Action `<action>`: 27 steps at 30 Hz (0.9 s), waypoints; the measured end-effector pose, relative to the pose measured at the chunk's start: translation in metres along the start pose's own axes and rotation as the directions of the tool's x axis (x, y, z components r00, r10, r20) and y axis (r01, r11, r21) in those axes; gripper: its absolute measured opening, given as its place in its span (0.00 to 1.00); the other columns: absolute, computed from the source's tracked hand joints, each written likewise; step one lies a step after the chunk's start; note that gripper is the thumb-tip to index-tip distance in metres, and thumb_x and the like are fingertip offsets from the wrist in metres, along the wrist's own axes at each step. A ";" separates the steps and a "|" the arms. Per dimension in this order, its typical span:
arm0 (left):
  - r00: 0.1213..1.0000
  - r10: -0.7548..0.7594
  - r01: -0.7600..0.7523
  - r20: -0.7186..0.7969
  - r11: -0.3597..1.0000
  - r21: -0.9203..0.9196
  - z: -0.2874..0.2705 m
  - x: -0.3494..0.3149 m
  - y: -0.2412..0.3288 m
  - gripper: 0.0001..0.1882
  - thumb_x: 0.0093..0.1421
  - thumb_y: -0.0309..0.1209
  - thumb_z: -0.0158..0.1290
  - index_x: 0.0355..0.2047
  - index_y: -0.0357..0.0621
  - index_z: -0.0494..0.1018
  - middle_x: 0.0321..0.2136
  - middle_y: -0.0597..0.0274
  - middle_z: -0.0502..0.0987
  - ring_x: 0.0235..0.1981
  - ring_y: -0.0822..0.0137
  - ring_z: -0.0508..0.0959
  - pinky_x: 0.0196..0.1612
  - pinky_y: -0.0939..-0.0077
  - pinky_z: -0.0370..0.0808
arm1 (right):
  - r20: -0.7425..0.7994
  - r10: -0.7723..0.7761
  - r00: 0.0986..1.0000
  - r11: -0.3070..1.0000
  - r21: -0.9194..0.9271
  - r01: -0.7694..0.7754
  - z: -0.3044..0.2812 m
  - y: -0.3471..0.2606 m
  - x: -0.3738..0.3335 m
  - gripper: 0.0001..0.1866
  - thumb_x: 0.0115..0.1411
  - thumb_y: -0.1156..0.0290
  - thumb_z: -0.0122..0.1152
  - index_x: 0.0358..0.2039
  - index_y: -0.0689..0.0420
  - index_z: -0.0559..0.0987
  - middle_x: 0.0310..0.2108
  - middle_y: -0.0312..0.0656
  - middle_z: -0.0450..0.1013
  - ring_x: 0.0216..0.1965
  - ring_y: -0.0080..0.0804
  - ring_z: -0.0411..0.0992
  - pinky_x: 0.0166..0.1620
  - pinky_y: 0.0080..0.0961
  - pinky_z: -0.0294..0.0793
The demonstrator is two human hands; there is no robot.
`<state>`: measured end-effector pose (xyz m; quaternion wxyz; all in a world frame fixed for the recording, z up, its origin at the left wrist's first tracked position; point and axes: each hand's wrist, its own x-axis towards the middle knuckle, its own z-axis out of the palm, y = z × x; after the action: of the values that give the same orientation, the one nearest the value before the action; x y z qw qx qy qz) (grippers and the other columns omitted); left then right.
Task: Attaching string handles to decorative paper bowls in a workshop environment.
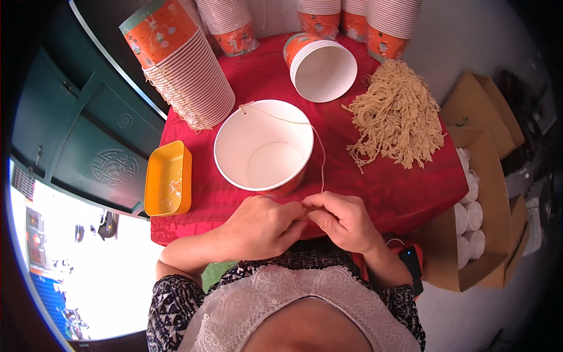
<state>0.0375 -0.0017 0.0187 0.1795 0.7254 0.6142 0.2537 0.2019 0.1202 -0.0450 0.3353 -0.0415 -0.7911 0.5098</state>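
Just in front of the white-lined paper bucket (275, 170), my left hand (261, 226) and my right hand (343, 220) meet at the fingertips. Both pinch the free end of a beige string (324, 158), though the very end is hidden between the fingers. From there the string runs up over the bucket's right rim and across its mouth to the far left side of the rim, where it is fastened. The bucket stands upright, open end up, with nothing seen inside.
To the left are a yellow tray (185, 176) with small white bits and a tall stack of orange-patterned buckets (193, 76). A few nested buckets (325, 70) lie tipped at the back. A heap of strings (399, 114) is on the right. Cardboard boxes (492, 205) stand beside the red-covered table (375, 193).
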 end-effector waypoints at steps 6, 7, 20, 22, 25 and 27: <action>0.997 -0.049 0.049 -0.060 0.999 -0.001 -0.019 -0.010 0.002 0.06 0.57 0.27 0.58 0.31 0.38 0.75 0.16 0.49 0.74 0.19 0.47 0.78 0.23 0.57 0.73 | 0.056 -0.123 0.991 0.989 -0.075 0.127 0.001 0.000 0.009 0.08 0.55 0.80 0.69 0.34 0.62 0.78 0.28 0.46 0.78 0.28 0.42 0.78 0.29 0.33 0.75; 0.990 -0.085 0.082 -0.108 0.996 -0.036 -0.021 -0.013 0.001 0.05 0.57 0.26 0.59 0.30 0.38 0.75 0.17 0.48 0.75 0.19 0.48 0.79 0.23 0.59 0.73 | 0.047 -0.155 0.987 0.983 -0.089 0.158 0.003 0.001 0.011 0.08 0.53 0.80 0.69 0.33 0.62 0.78 0.26 0.46 0.77 0.26 0.42 0.78 0.28 0.33 0.75; 0.846 -0.310 0.193 -0.433 0.936 -0.295 -0.037 -0.029 -0.022 0.04 0.62 0.21 0.57 0.29 0.35 0.75 0.15 0.66 0.72 0.17 0.81 0.70 0.20 0.81 0.65 | -0.190 -0.129 0.973 0.974 -0.207 0.088 0.023 0.001 0.013 0.11 0.49 0.86 0.66 0.26 0.59 0.73 0.19 0.39 0.70 0.18 0.31 0.72 0.21 0.27 0.70; 0.847 -0.309 0.194 -0.432 0.937 -0.291 -0.038 -0.029 -0.023 0.04 0.62 0.21 0.57 0.29 0.35 0.74 0.15 0.67 0.72 0.17 0.81 0.70 0.20 0.82 0.64 | -0.199 -0.132 0.971 0.970 -0.229 0.085 0.025 0.003 0.013 0.11 0.49 0.86 0.66 0.25 0.59 0.72 0.18 0.39 0.70 0.18 0.31 0.72 0.21 0.27 0.69; 0.841 -0.323 0.193 -0.434 0.928 -0.318 -0.037 -0.027 -0.023 0.04 0.62 0.21 0.57 0.29 0.35 0.74 0.14 0.67 0.71 0.17 0.82 0.69 0.20 0.82 0.64 | -0.206 -0.129 0.970 0.970 -0.228 0.081 0.027 0.005 0.013 0.11 0.49 0.87 0.65 0.25 0.59 0.72 0.18 0.39 0.69 0.18 0.32 0.72 0.21 0.27 0.69; 0.840 -0.323 0.193 -0.435 0.929 -0.316 -0.037 -0.026 -0.023 0.04 0.62 0.21 0.57 0.29 0.35 0.74 0.14 0.68 0.70 0.16 0.83 0.68 0.19 0.83 0.63 | -0.203 -0.125 0.971 0.970 -0.233 0.076 0.028 0.004 0.014 0.11 0.49 0.86 0.65 0.25 0.59 0.72 0.18 0.39 0.69 0.18 0.32 0.72 0.21 0.27 0.69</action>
<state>-0.0055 -0.0254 0.0317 0.1480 0.5194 0.6935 0.4769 0.1736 0.1064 -0.0485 0.4380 -0.0939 -0.8034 0.3924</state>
